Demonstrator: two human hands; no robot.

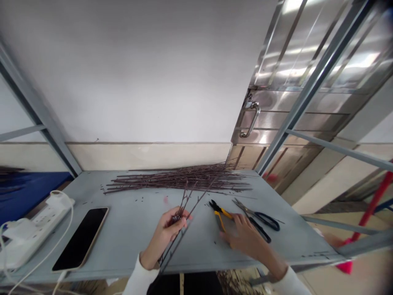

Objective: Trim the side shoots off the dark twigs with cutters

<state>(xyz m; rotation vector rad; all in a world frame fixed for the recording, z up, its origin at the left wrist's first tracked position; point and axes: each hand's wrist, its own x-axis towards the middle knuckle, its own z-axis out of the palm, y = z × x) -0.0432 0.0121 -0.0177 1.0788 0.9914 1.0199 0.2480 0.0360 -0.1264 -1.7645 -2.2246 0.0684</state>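
My left hand is closed around a few thin dark brown twigs, which stick up past the fingers and run down toward the table's front edge. To its right, my right hand is at the yellow handles of a pair of cutting pliers, with thumb and fingers on either side of the handle ends. The pliers' black jaws point away from me. Just beyond the right hand lie scissors with black handles, their blades pointing to the back left. A pile of similar twigs lies along the back.
The grey table has metal posts at its back corners and a wall behind. A phone and a white power strip with cables lie on the left. More twigs show below the front edge. A metal door stands at the back right.
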